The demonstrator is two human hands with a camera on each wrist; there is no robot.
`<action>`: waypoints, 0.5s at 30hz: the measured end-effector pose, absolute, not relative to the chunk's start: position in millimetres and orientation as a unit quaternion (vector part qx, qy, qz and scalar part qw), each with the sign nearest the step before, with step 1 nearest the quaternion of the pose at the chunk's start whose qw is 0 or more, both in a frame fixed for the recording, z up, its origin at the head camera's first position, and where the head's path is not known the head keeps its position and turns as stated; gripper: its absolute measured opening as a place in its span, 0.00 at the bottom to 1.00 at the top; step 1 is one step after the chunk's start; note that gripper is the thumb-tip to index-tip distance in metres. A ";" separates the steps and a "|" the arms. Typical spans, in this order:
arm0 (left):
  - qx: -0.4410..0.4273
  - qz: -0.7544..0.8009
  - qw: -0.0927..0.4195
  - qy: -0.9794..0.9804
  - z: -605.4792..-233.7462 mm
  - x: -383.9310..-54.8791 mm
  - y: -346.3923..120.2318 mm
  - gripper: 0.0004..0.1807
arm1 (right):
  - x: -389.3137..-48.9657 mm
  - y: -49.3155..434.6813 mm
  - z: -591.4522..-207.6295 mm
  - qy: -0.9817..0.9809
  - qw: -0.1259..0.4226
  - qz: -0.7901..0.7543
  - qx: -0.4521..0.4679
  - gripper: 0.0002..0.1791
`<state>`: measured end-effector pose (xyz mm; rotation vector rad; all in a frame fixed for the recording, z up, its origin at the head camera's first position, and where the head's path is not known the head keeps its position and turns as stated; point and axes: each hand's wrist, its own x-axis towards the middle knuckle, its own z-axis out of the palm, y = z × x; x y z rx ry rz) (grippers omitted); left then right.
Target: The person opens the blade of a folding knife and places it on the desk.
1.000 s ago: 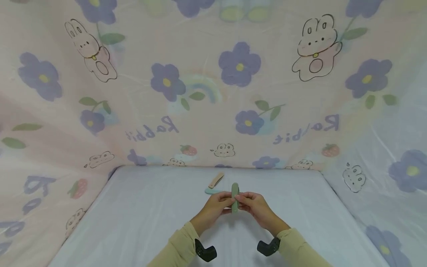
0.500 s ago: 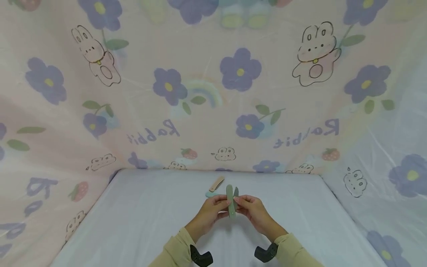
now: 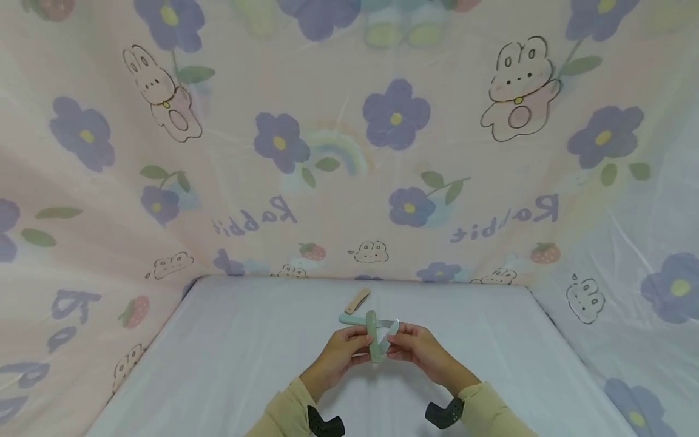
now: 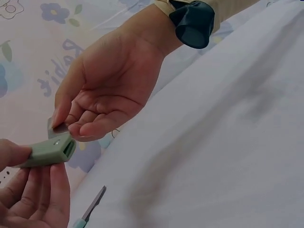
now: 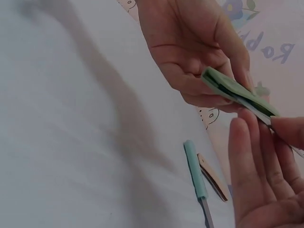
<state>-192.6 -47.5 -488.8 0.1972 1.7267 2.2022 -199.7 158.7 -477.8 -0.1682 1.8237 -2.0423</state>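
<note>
Your left hand grips green folding knife; right hand pinches its blade, only part-unfolded; eleven o'clock: turquoise knife extended, tan knife folded.

A small, tent-like enclosure is formed by pale pink sheeting, by which the far end and both sides are closed in. A nursery-style print is carried across it: purple flowers, outlined rabbits, small strawberries and a faint rainbow, with the word "Rabbit" seen in reverse. The space between is filled by a broad white surface, met along its far edge by the printed folds. A homely look is lent by the pattern, but whether the enclosure is housed in a home, a studio or elsewhere cannot be told, as the room beyond is hidden by the sheeting.
</note>
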 end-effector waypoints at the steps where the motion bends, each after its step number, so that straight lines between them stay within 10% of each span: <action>1: 0.063 0.779 0.167 0.602 -490.9 -192.6 -49.0 0.19 | -199.1 159.5 -478.6 0.647 0.203 -0.732 -0.058 0.15; 15: -0.004 0.823 0.122 0.554 -500.1 -195.1 -54.6 0.24 | -195.1 158.4 -490.3 0.570 0.196 -0.798 0.003 0.15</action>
